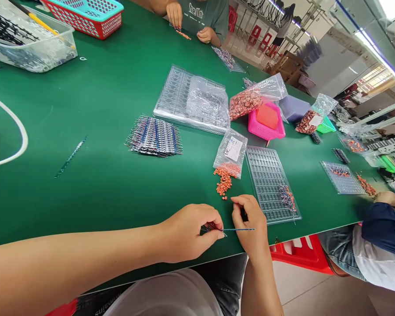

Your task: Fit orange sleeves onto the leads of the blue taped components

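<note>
On near side of desk (pixel 102 197), left hand (pixel 192 232) pinches thin blue strip (pixel 230 229). Right hand (pixel 254 226) at strip's right end, fingers curled; cannot tell if holding anything. Orange rings (pixel 224 182) on far side of hands.

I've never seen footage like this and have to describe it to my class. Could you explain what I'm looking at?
There is no machine here: a person works bare-handed, seen in one picture from a camera worn on their head, looking forward and down. The left hand pinches a thin strip with fine wires. The right hand is curled near small orange pieces; whether it holds one is too small to tell. On the green table also lie a labelled clear bag, a stack of wired strips, a ribbed clear tray and a pink basket. Another person sits across.
</note>
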A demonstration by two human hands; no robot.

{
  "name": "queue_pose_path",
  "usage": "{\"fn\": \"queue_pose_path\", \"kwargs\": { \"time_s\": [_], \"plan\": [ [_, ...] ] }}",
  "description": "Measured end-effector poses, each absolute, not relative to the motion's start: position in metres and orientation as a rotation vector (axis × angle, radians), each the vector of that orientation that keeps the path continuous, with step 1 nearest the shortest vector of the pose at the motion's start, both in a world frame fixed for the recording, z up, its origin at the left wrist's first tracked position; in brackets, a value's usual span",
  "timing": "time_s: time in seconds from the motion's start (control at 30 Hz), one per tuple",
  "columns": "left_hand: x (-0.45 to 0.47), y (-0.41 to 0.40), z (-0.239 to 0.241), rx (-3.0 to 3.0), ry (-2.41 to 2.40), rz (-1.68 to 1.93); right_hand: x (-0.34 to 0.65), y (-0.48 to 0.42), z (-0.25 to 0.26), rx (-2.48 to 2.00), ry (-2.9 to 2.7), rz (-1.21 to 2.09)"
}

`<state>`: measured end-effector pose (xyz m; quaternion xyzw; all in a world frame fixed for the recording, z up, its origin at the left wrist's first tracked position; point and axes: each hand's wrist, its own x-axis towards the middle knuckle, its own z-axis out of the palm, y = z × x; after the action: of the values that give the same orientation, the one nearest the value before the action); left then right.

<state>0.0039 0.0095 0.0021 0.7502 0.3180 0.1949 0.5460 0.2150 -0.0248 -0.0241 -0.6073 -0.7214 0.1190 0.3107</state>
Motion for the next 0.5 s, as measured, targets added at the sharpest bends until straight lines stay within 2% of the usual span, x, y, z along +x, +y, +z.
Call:
{"fn": "queue_pose_path", "kwargs": {
  "time_s": [0.5],
  "plan": [
    [0.005,0.009,-0.003,1.774,0.738,0.5,0.207,-0.007,-0.026,-1.606,-2.133,0.197]
  ]
}}
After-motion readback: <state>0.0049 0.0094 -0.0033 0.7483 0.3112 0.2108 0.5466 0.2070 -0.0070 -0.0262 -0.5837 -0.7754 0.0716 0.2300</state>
